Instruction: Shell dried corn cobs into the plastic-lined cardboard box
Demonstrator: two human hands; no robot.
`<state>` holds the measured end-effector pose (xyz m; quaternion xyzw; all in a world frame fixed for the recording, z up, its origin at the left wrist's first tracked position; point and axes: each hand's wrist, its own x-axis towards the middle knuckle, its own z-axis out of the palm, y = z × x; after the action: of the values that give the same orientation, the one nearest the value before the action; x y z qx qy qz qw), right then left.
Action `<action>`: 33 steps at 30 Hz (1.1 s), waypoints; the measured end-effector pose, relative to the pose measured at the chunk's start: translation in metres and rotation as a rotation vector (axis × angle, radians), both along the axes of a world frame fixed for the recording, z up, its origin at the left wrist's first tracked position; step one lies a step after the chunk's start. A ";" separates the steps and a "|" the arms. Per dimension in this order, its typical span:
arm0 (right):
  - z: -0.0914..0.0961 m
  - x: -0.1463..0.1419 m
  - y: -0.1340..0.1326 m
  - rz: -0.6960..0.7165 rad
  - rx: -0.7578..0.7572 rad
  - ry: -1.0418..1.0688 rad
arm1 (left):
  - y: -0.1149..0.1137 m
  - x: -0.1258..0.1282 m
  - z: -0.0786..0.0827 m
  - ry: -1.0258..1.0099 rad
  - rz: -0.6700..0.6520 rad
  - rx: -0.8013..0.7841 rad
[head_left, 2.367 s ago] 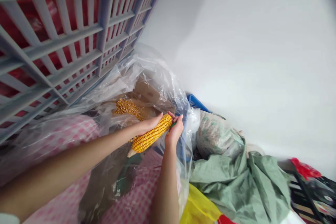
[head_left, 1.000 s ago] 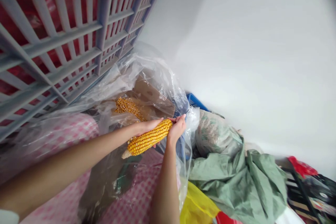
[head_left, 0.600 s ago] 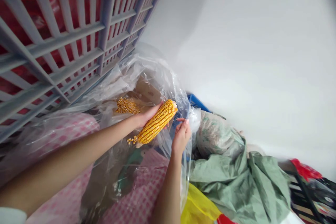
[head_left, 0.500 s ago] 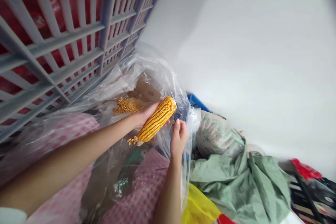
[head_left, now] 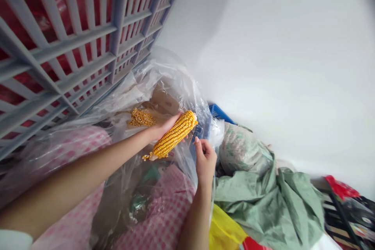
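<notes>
Yellow corn cob [head_left: 172,134] no longer in both hands [head_left: 165,128] [head_left: 205,162]

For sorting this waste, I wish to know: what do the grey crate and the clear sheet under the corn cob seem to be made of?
The grey crate looks like rigid moulded plastic with a matte finish, its slats even and cleanly joined. The clear sheet under the corn cob looks like thin plastic film, glossy and crinkled; the exact plastic cannot be told.
</notes>
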<state>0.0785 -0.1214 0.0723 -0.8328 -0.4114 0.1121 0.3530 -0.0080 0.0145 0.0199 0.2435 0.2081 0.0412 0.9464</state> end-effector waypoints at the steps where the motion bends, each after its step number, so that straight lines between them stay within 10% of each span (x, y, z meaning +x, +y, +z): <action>1: 0.001 0.001 -0.001 -0.006 -0.006 -0.007 | 0.000 0.000 0.000 0.007 -0.008 0.001; 33: 0.005 0.002 -0.013 -0.004 -0.047 -0.174 | -0.003 0.001 -0.002 0.040 -0.052 0.062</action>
<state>0.0807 -0.1346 0.0773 -0.8482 -0.4360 0.0483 0.2968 -0.0069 0.0118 0.0179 0.2790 0.2194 0.0179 0.9347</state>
